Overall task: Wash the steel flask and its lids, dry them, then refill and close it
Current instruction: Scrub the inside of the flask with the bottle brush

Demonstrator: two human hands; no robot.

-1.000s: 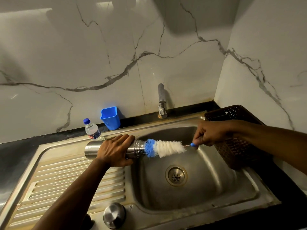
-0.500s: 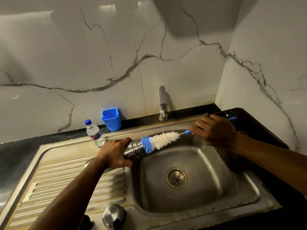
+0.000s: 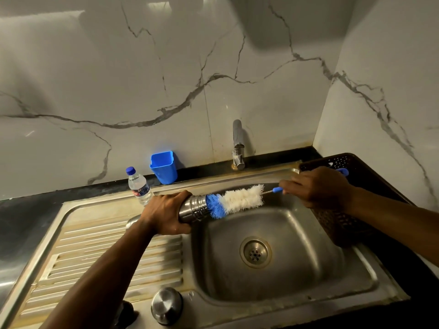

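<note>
My left hand (image 3: 166, 213) grips the steel flask (image 3: 193, 207), which lies sideways over the left edge of the sink basin (image 3: 297, 276) with its threaded mouth to the right. A bottle brush (image 3: 237, 200) with blue and white bristles has its blue tip at the flask mouth. My right hand (image 3: 316, 187) pinches the brush's blue handle. A steel lid (image 3: 166, 305) stands on the sink's front rim, and a dark lid (image 3: 126, 312) beside it is partly hidden by my left forearm.
The tap (image 3: 237, 144) stands behind the basin, with no water running. A blue plastic cup (image 3: 164, 167) and a small water bottle (image 3: 139, 185) are at the back. A dark perforated basket (image 3: 344, 203) sits right of the basin. The ribbed drainboard (image 3: 95, 252) lies at left.
The flask's mouth has tilted up and toward the basin, and my left hand has slid nearer the mouth. My right hand has risen toward the basket, angling the brush upward.
</note>
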